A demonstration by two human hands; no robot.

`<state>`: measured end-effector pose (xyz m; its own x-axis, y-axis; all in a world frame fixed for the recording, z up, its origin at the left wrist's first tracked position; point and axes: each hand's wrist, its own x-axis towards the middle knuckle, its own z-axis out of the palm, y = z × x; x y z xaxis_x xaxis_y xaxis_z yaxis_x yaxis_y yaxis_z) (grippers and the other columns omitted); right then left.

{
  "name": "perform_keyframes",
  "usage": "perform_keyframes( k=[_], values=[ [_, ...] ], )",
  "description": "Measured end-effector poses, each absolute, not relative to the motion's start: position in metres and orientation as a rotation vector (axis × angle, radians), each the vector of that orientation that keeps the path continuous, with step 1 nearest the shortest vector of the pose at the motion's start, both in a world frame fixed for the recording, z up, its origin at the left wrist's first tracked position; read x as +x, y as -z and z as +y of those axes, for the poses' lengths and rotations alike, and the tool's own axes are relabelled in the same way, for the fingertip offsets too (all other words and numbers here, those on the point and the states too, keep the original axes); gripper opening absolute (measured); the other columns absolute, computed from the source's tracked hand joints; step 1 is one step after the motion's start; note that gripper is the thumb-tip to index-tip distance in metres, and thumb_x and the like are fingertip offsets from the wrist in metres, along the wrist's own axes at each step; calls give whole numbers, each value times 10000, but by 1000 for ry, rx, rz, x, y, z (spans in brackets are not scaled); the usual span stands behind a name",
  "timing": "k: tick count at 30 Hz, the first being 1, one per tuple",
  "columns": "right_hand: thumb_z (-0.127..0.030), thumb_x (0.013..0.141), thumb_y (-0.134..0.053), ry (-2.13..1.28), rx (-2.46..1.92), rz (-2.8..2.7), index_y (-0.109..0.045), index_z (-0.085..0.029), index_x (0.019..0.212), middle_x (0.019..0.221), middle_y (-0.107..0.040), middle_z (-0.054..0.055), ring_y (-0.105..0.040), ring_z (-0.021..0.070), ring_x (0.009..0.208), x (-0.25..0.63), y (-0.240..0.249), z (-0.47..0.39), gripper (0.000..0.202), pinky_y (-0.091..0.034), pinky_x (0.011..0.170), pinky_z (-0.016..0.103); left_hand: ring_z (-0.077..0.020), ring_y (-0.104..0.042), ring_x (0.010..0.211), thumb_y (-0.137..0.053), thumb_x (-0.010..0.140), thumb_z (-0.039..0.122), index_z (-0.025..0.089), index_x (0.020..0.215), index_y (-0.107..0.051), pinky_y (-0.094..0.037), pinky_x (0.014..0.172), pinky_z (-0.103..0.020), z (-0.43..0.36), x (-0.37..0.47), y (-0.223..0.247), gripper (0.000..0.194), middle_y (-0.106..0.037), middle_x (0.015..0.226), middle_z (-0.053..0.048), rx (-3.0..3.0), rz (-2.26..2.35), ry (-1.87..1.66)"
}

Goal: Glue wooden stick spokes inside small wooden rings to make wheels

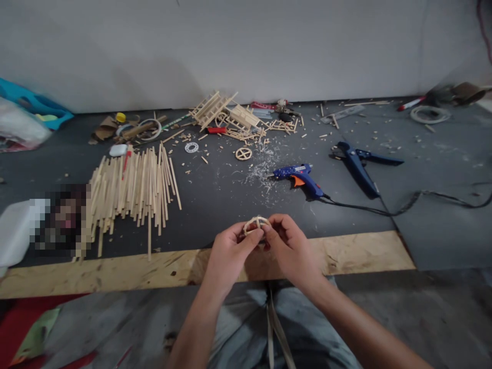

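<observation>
Between my two hands, just above the table's front edge, is a small wooden wheel with a curved rim and a spoke. My left hand pinches its left side, thumb pressed near the middle. My right hand grips the right side with thumb and fingers. The fingers cover the wheel's lower part. A similar finished-looking wooden wheel with crossed spokes lies flat farther back. Right of it rests a blue glue gun with an orange trigger, its nozzle pointing left among white glue strings.
Many thin wooden sticks lie in a pile at left. Small wooden models and scraps stand by the wall. A blue-handled cutter lies right, near the glue gun's black cable. A white perforated ring lies mid-table.
</observation>
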<state>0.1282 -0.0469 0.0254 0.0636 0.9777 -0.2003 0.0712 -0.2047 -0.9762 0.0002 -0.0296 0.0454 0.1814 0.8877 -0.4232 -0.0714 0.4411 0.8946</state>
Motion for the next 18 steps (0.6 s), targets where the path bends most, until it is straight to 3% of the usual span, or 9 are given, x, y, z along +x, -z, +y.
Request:
perform_keyframes(
  k=[6, 18],
  values=[
    [-397, 856, -510, -1260, -1452, -1124, -526, -209, 877, 778, -580, 11, -550, 132, 671, 128, -25, -47, 190, -444, 617, 255, -147, -571, 697, -647, 729, 377, 150, 702, -645, -466, 678, -269, -29, -1, -43, 228, -615, 679, -4, 938, 1223, -794],
    [-378, 874, -492, -1312, -1422, -1107, -505, -216, 872, 717, -574, -9, -552, 126, 639, 130, -26, -50, 162, -438, 588, 248, -122, -516, 639, -632, 749, 370, 167, 643, -598, -394, 640, -238, -29, -3, -38, 232, -575, 629, 20, 1024, 1233, -778]
  ],
)
